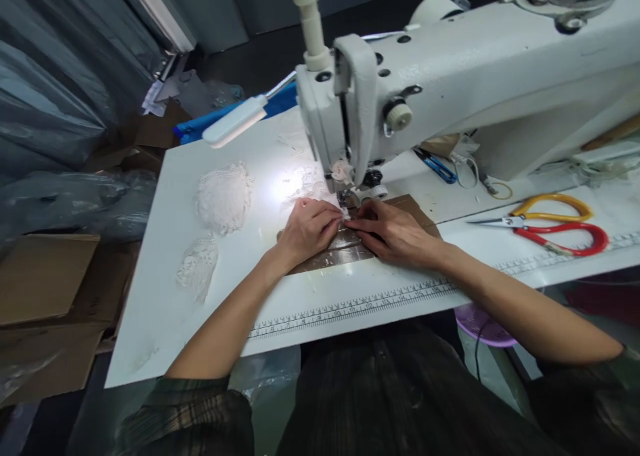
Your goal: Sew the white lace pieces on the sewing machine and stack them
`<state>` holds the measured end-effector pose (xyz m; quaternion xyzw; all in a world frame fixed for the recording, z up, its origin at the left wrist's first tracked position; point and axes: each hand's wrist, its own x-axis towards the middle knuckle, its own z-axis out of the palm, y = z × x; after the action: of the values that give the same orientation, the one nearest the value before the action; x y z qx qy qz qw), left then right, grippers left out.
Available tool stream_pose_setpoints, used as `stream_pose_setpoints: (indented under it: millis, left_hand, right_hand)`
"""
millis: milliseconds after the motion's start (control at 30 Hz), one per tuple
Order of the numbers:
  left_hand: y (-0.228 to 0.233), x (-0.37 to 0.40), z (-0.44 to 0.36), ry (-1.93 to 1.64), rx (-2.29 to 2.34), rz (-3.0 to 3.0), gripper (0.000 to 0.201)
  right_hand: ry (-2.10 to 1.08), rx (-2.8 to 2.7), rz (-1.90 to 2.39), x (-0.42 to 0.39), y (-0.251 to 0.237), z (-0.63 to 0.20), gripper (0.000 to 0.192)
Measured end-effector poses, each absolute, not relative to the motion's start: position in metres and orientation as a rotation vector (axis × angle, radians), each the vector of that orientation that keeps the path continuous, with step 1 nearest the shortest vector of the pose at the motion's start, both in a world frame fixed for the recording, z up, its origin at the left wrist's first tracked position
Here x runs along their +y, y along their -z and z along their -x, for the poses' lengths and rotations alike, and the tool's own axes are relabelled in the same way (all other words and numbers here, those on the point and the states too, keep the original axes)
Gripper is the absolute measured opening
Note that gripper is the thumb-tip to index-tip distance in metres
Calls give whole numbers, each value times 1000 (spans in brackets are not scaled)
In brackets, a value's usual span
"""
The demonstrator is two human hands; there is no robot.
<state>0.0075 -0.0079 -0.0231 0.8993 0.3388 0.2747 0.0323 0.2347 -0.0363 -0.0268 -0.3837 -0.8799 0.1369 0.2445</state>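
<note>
In the head view, pinching white lace [345,213] between the drawn-together fingers of the left hand [311,228], just beside the presser foot [351,200] of the sewing machine [450,89]. Touching the same lace with the fingertips of the right hand [397,235], bent and narrow; cannot tell whether gripping or only pressing. Under both, a brown plate [340,257] on the white table [143,309]. Along the near edge, a printed ruler scale [360,308], readable at 10, 11, 12 and 13. On cardboard [50,276] at left, faint print, too blurred to read. Near the scale at right, yellow-and-red-handled scissors [517,223].
</note>
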Motion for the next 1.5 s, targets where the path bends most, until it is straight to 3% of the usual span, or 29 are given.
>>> stream_pose_setpoints:
  millis: [267,600,833,1100,1500]
  left_hand:
    - [20,-18,3,-669,1057,-2736,21]
    - [31,-17,-7,-801,1143,-2729,24]
    - [24,-18,-5,-1021,1142,-2610,18]
    - [19,-12,-4,-1103,1073,-2567,14]
    - [20,-14,-6,-884,1011,-2811,12]
  right_hand:
    - [-312,-2384,1024,-38,32,-235,34]
    - [-286,-2343,1029,-41,38,-236,34]
    - [-580,-2110,1058,-35,31,-238,29]
    - [-677,-1625,1254,-26,24,-241,26]
    - [-748,-1686,1274,-31,24,-239,28]
